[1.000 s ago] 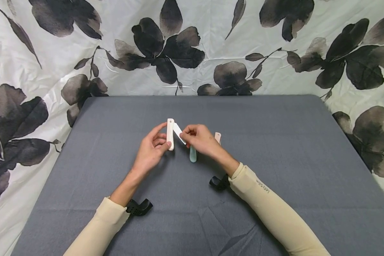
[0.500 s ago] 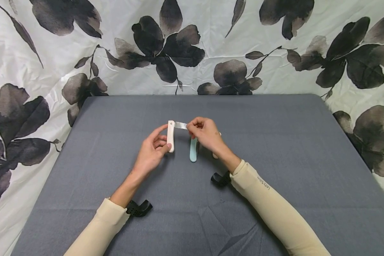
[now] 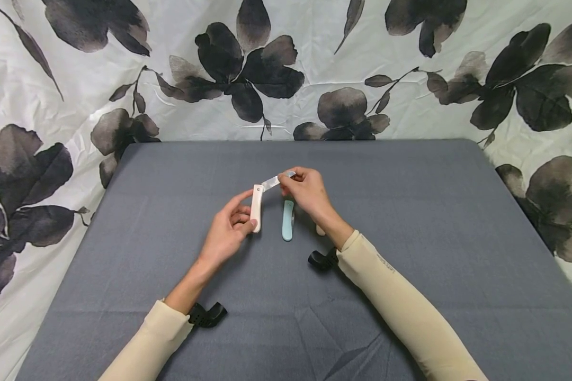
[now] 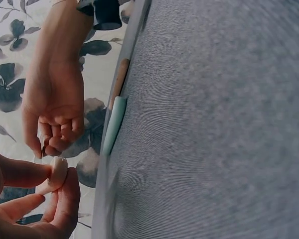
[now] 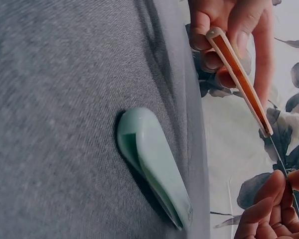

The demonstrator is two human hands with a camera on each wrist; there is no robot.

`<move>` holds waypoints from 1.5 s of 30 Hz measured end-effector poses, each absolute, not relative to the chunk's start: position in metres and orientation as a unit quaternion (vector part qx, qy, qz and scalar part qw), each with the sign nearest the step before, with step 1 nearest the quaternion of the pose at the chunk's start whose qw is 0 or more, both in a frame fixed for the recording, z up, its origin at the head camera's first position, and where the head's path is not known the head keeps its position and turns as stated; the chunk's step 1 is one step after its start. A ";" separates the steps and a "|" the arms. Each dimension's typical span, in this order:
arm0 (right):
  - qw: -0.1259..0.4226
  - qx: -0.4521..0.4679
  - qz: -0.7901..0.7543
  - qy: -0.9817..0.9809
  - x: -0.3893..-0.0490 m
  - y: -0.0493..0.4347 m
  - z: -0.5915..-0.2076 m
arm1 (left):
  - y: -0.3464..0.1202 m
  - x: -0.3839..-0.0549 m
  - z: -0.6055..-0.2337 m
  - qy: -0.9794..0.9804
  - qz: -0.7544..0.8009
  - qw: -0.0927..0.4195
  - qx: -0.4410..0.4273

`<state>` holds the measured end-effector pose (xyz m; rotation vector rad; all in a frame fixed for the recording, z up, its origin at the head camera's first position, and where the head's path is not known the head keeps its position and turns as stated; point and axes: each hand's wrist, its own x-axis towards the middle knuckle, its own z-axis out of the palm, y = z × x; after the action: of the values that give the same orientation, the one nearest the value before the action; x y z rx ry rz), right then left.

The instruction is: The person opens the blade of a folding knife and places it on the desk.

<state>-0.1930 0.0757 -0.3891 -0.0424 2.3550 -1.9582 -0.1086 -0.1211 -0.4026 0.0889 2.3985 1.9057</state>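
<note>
A folding knife (image 3: 256, 209) with a pale pink handle is held up over the table. My left hand (image 3: 225, 227) grips the handle between thumb and fingers. The right hand (image 3: 307, 194) pinches the metal blade (image 3: 270, 183), which stands swung out up and to the right of the handle. In the right wrist view the handle's hollow slot (image 5: 239, 74) shows orange-brown inside. A mint-green folding knife (image 3: 288, 221), folded, lies on the table just below the right hand. Beyond it lies a pinkish-beige handle (image 3: 320, 230), mostly hidden by the right wrist.
A grey cloth covers the table (image 3: 400, 190), with creases near the front. Black cameras (image 3: 207, 315) sit on both wrists, below the beige sleeves (image 3: 395, 296). Behind the table hangs a white curtain (image 3: 310, 32) with dark flowers.
The right hand has moved up and away, swinging the blade from beside the handle to well open. The left hand holds the handle nearly still, slightly lower. More of the mint-green knife shows.
</note>
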 end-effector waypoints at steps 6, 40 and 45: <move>0.043 -0.015 -0.657 0.753 -0.200 0.073 -0.391 | -0.121 -0.108 -0.403 0.787 0.615 0.041 0.031; 0.079 -0.039 -0.654 0.751 -0.214 0.056 -0.386 | -0.119 -0.104 -0.409 0.796 0.602 0.043 0.038; 0.064 -0.047 -0.650 0.756 -0.214 0.055 -0.389 | -0.117 -0.105 -0.409 0.815 0.576 0.041 0.046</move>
<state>-0.2139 0.0547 -0.3887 -0.1412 2.2817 -1.9639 -0.1046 -0.1171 -0.4092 0.1405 2.4952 1.7643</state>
